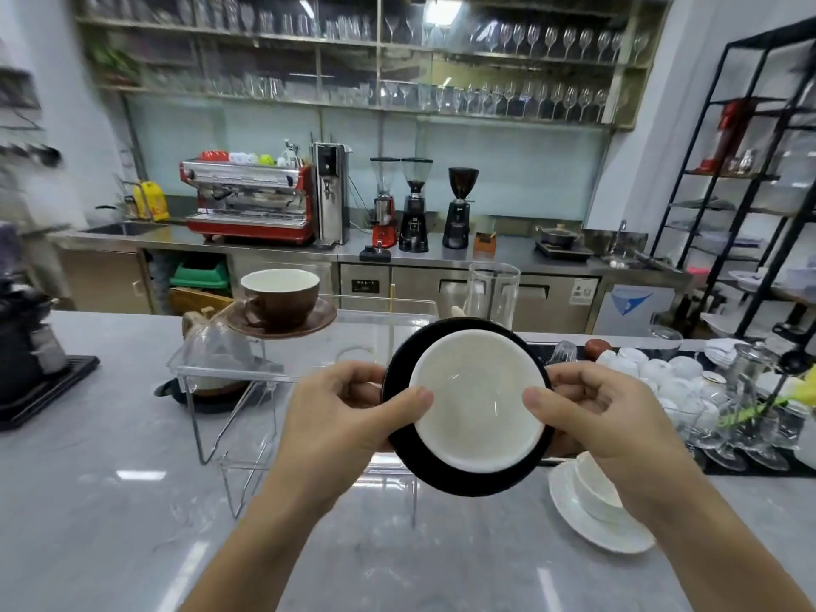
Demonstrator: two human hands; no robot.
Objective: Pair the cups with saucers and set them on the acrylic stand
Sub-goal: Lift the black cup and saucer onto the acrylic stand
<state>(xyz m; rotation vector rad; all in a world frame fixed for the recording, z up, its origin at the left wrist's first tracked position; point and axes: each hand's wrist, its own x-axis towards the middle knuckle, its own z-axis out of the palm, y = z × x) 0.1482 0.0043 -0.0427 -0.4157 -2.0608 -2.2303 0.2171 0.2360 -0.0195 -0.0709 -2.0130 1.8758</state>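
One brown cup on its saucer [282, 322] already sits on the acrylic stand [229, 368]. Both hands, left hand [349, 406] and right hand [591, 413], pinch a black saucer carrying a white-lined cup [477, 399] just right of the stand; a white set [596, 505] waits further right.

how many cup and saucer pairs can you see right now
3: a brown pair on the clear stand's top tier, a black pair held in both hands, a white pair on the counter, partly hidden by the right arm.
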